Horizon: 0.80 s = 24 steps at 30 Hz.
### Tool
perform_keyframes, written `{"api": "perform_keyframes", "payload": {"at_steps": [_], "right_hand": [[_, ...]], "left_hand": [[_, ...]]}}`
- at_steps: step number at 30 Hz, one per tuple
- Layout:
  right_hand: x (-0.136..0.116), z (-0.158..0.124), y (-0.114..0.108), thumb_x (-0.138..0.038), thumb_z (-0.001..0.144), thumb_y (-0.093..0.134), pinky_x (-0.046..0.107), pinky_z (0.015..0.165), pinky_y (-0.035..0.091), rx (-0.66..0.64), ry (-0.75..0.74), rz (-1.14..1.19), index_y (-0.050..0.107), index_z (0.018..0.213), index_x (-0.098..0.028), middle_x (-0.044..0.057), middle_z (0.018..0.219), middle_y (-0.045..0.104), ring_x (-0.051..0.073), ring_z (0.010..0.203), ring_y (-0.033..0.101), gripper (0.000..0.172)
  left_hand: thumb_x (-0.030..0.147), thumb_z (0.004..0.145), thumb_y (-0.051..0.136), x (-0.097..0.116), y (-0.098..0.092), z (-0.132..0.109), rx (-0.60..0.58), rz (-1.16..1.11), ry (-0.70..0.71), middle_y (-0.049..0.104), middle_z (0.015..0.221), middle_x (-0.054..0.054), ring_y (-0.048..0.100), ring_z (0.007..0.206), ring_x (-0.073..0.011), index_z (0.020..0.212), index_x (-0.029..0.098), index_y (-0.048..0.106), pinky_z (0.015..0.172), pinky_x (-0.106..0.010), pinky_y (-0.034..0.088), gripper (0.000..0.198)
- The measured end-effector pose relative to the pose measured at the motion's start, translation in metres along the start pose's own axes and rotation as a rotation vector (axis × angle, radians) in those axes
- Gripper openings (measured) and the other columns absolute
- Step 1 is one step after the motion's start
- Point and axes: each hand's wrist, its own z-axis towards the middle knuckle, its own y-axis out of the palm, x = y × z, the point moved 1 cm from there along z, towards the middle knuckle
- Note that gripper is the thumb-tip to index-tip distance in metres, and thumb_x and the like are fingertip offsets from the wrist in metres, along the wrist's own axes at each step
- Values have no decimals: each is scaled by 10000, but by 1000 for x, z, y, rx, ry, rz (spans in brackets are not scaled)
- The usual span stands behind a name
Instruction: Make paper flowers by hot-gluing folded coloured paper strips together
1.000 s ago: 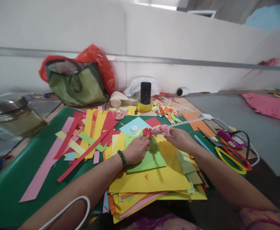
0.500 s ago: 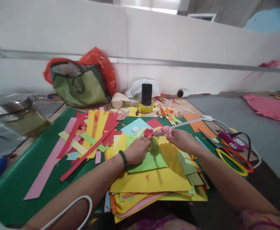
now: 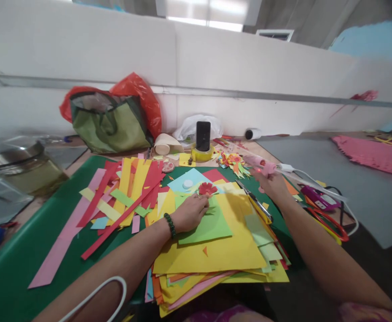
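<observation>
My left hand [image 3: 192, 211], with a green bead bracelet at the wrist, rests over a light green sheet [image 3: 212, 230]. Its fingers pinch a small red paper flower [image 3: 207, 188], with green cut paper showing below the bloom. Over to the right, my right hand [image 3: 272, 182] is closed around a pink glue gun [image 3: 254, 162] with a small red light. A clear glue stick [image 3: 312, 184] seems to stick out behind it. Underneath the left hand is a stack of coloured paper, topped by a yellow sheet [image 3: 212, 260].
Cut paper strips [image 3: 129, 179] lie left on the green mat [image 3: 11, 268]. Finished-looking paper flowers [image 3: 231, 160] and a phone [image 3: 203, 136] on yellow tape stand behind. Red-handled scissors [image 3: 333, 223], a purple power strip [image 3: 320, 198] and a thin metal tool [image 3: 256, 201] lie right. A glass jar [image 3: 24, 167] stands left.
My right hand has drawn the glue gun away from the red flower, to the right and slightly back. My left hand keeps its pinch, and the flower's bloom now faces more upward.
</observation>
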Motion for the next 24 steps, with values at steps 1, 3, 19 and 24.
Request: {"api": "perform_keyframes", "payload": {"at_steps": [1, 3, 19, 24], "right_hand": [[7, 4, -3, -529, 873, 403, 320, 602, 421, 10, 63, -105, 647, 711, -180, 57, 523, 597, 230, 606, 585, 455], [20, 12, -7, -557, 895, 361, 318, 606, 404, -14, 150, -264, 627, 650, -180, 76, 506, 601, 232, 609, 599, 522], [-12, -38, -24, -479, 869, 523, 339, 594, 418, -42, 16, -620, 597, 699, -201, 95, 707, 665, 257, 683, 629, 334], [-75, -48, 17, -353, 806, 621, 262, 689, 496, -355, -340, 89, 574, 1020, -189, 70, 978, 685, 171, 833, 650, 275]], "left_hand": [[179, 919, 381, -1, -1, -1, 19, -33, -13, 659, 996, -92, 579, 910, -209, 791, 199, 520, 900, -391, 453, 190], [189, 904, 405, -1, -5, -2, 91, -123, -58, 647, 948, -86, 575, 886, -206, 800, 196, 531, 839, -371, 475, 164], [440, 793, 586, 4, -18, -5, 308, -682, -296, 548, 647, 1, 488, 611, -127, 705, 165, 611, 562, -246, 390, 290], [266, 855, 529, 11, -14, -4, 357, -410, -152, 613, 721, -24, 527, 679, -148, 741, 177, 627, 644, -270, 426, 175]]}}
